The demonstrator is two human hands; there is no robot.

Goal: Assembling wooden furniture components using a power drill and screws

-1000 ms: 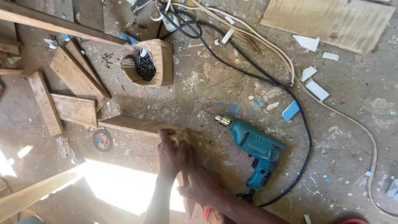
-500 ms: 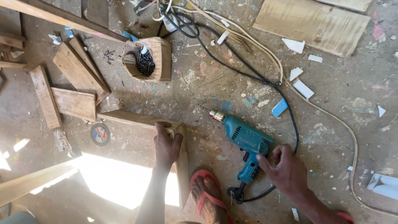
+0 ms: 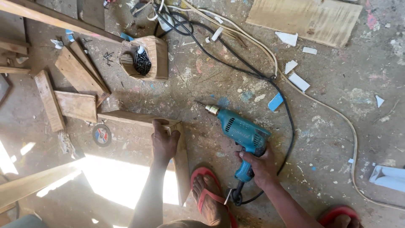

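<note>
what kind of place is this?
Most likely a rough carpentry workshop or building site, with the work done on the floor. The right hand grips a teal corded drill, the left hand steadies a joined wooden corner, and offcut boards lie on the dusty, paint-spattered floor.

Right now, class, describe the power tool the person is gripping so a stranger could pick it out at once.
On the dusty workshop floor, look just right of the wooden corner joint under the left hand. There the right hand grips the electric drill. It is the only teal thing among bare wood offcuts, with a brass-coloured chuck and a black cord.
</note>
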